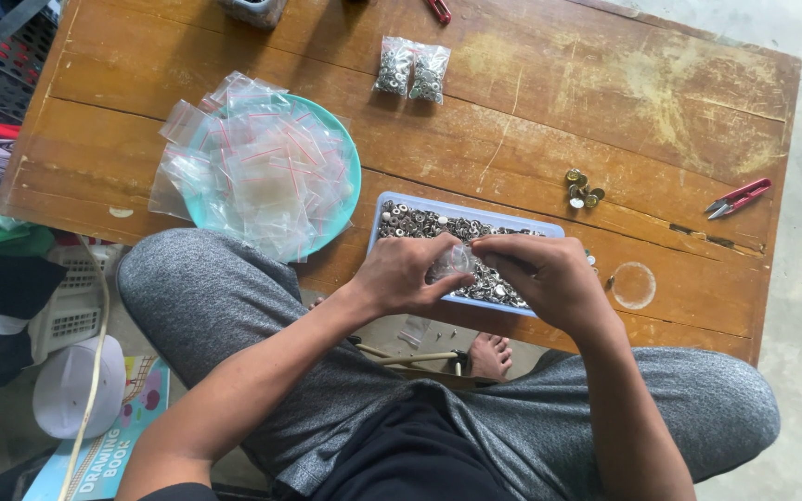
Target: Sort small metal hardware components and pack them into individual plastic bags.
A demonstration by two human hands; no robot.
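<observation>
Seen from the head camera, looking down: a worn wooden table [531,102] is shown from above, with the person's grey-trousered knees under its near edge. A small clear plastic bag [452,262] is pinched between both hands over a shallow blue tray [468,208] of small metal fasteners that sits at the near edge. The left hand [406,276] has its thumb and fingers closed on the bag's left side; the right hand [545,274] has its fingertips closed on the bag's top. A teal plate [350,167] heaped with empty clear bags lies towards the left edge. Two filled bags [411,70] lie near the far edge. A few brass-coloured fasteners [582,188] and red-handled snips [738,198] lie towards the right edge.
</observation>
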